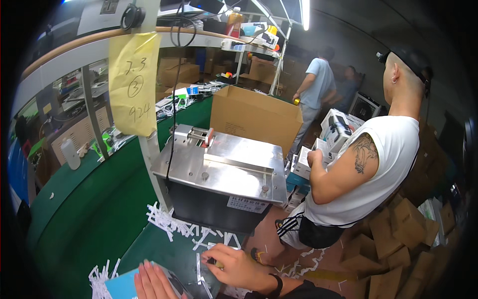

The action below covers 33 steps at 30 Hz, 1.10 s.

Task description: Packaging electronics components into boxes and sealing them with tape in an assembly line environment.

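Observation:
My left hand [152, 283] lies flat over a light-blue and dark box [122, 286] at the lower edge, its fingers stretched out side by side. Just right of it, my right hand [236, 266] has its fingers closed round a small black and yellowish tool [215, 262], whose kind is mostly hidden by the fingers. A white paper strip [199, 269] lies on the green table [164, 254] between the hands. More loose white strips [169, 223] are heaped beyond my hands, and another pile [102, 279] sits left of the box.
A steel-topped machine [234, 169] with a dark body stands ahead, a large open carton [256, 117] behind it. A yellow paper sheet [133, 84] hangs on a post at left. At right a person [368, 159] in a white top holds white boxes; flattened cartons [393, 234] cover the floor.

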Motion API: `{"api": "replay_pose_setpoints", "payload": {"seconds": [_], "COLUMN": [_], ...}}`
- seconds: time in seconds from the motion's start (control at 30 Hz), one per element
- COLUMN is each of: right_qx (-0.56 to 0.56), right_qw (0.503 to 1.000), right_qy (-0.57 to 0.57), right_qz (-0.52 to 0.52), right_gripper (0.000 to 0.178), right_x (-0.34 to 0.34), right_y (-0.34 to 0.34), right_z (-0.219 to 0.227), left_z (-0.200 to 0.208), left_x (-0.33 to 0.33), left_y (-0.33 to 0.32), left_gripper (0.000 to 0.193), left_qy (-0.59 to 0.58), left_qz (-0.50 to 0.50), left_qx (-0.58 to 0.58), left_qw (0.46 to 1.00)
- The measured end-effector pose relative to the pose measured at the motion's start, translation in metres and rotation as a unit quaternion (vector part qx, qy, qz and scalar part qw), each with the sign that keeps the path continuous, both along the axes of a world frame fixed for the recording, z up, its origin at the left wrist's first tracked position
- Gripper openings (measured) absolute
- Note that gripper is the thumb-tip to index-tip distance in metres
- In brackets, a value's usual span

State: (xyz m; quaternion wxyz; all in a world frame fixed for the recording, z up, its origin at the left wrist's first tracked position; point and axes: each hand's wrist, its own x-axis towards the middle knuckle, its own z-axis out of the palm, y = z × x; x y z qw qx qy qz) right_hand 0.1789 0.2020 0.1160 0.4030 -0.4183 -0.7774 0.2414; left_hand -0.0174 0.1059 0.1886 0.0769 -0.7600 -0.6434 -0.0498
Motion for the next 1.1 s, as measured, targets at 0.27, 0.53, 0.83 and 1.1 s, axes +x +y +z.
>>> {"api": "replay_pose_setpoints", "payload": {"seconds": [0.27,0.53,0.83,1.1], "right_qx": [0.02,-0.068,-0.194,-0.239], "right_qw": [1.0,0.949,0.932,0.882], "right_qy": [0.012,-0.303,0.088,0.141], "right_qz": [0.02,-0.05,0.294,0.381], "right_gripper": [0.017,0.034,0.125,0.128], "right_x": [-0.01,-0.002,-0.032,-0.068], "right_y": [0.014,0.017,0.0,-0.014], "right_z": [-0.022,-0.019,-0.023,-0.067], "left_z": [-0.017,-0.033,-0.013,-0.114], "left_x": [0.004,0.008,-0.034,-0.103], "left_y": [0.003,-0.001,-0.049,-0.096], "left_gripper": [0.064,0.047,0.055,0.074], "left_qy": [0.008,0.027,-0.193,-0.604], "left_qz": [0.012,0.009,-0.122,0.219], "left_qx": [0.084,0.19,0.233,0.086], "left_qw": [0.996,0.981,0.945,0.761]}}
